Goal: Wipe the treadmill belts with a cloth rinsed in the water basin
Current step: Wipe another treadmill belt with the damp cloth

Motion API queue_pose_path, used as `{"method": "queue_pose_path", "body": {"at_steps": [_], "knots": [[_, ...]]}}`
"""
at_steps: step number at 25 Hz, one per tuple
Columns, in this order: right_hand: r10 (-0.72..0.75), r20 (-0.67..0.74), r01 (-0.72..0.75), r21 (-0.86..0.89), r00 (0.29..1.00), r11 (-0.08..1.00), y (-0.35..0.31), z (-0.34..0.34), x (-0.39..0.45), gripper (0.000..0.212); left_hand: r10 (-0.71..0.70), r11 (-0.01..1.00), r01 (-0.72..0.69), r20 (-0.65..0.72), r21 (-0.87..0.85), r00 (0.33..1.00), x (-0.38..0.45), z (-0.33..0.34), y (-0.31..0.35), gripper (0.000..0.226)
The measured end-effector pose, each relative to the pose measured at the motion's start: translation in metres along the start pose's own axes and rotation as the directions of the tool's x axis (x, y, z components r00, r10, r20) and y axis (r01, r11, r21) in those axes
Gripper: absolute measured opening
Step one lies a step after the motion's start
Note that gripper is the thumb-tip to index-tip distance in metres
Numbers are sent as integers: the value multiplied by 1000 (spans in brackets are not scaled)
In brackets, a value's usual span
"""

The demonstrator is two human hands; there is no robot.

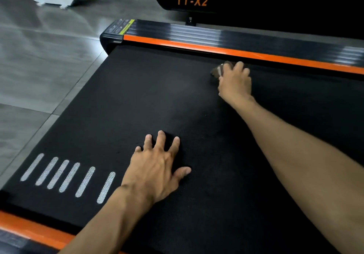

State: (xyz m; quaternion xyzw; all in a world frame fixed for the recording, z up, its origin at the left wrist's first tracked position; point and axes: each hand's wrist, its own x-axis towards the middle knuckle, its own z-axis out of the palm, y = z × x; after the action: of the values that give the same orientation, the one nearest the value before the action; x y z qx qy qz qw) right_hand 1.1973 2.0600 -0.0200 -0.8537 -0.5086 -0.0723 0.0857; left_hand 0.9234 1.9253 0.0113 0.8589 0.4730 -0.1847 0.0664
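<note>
While we lean over the treadmill, both our hands are down on its black belt (137,100).
Left hand: our left hand (155,167) lies flat on the belt, palm down, fingers straight and spread, thumb out to the side.
Right hand: our right hand (235,80) reaches further away, arm stretched out, fingers curled over a cloth (217,70) and pressing it onto the belt.
Cloth: a small dark, bunched wad, mostly hidden under our right hand, with only its edge showing at the fingertips; it is blurred, so we cannot tell its pattern.
Far rail: an orange strip (216,49) runs just beyond our right hand, backed by a ribbed black side rail (197,31).
Near rail: another orange strip (29,228) crosses below our left wrist.
Belt marks: six silver dashes (67,176) sit on the belt to the left of our left hand.
Beyond: a second black machine marked "TT-X2" (192,0) stands well past our right hand, on a grey tiled floor (49,56).
</note>
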Motion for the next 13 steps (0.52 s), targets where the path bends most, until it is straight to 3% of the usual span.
{"method": "queue_pose_path", "body": {"at_steps": [2, 4, 7, 8, 9, 10, 11, 13], "knots": [[-126, -24, 128, 90, 992, 988, -28, -3, -24, 35, -7, 1000, 7, 3, -15, 1000, 2, -7, -1, 83], [-349, -6, 340, 240, 937, 909, -44, -8, -60, 38, -20, 1000, 19, -26, -17, 999, 8, -15, -3, 88], [-703, -45, 655, 411, 709, 634, -42, -18, -114, 47, -24, 999, 24, -26, 22, 999, 17, -22, -2, 98], [-760, -60, 720, 376, 647, 584, -33, -17, -115, 48, -26, 1000, 26, -6, 17, 1000, 22, -22, -3, 100], [-766, -72, 745, 309, 638, 592, -21, -15, -103, 48, -39, 999, 40, 36, -16, 999, 26, -20, -4, 102], [-716, -76, 711, 233, 694, 664, -6, -11, -83, 49, -59, 996, 66, 92, -67, 994, 29, -19, -7, 106], [-606, -74, 609, 156, 792, 778, 12, -5, -58, 48, -70, 989, 87, 140, -117, 988, 32, -18, -10, 110], [-250, -49, 253, 82, 967, 964, 51, -2, -7, 43, -64, 979, 98, 188, -180, 980, 37, -19, -14, 115]]}}
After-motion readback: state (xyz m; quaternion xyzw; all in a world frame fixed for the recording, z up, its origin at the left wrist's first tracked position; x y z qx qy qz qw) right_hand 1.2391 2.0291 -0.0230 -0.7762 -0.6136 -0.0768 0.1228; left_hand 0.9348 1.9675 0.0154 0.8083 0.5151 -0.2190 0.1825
